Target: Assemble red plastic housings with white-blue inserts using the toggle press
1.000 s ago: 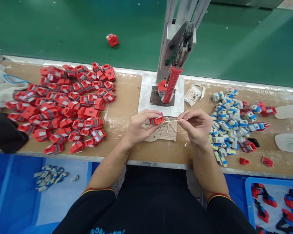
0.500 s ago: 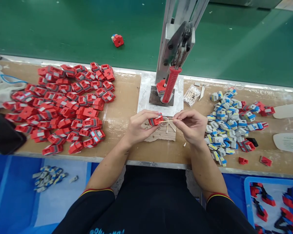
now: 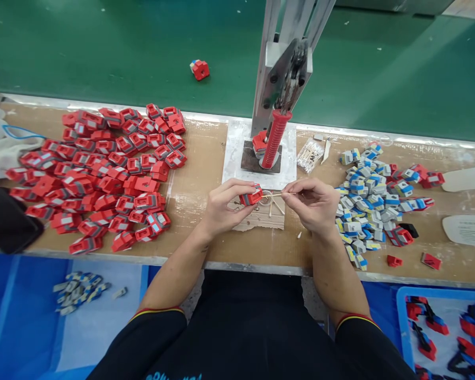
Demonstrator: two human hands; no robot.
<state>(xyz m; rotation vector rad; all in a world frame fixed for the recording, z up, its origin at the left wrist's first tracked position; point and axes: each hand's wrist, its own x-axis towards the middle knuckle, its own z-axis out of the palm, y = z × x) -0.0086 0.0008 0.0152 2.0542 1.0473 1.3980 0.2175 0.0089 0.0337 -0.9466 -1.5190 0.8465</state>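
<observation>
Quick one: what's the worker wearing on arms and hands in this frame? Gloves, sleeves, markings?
No gloves: the left hand and right hand are bare, as are both forearms. Short black sleeves end near the elbows, each cuff edged with thin red and yellow stripes, seen on the left sleeve and right sleeve. The black shirt carries teal lettering at the bottom edge, cut off. No watch or rings visible.

light: bright, even, from overhead | shadows: faint under the hands | glare: pale streak on green belt (image 3: pixel 380 68) | focus: sharp | edges: wide-angle bowing
</observation>
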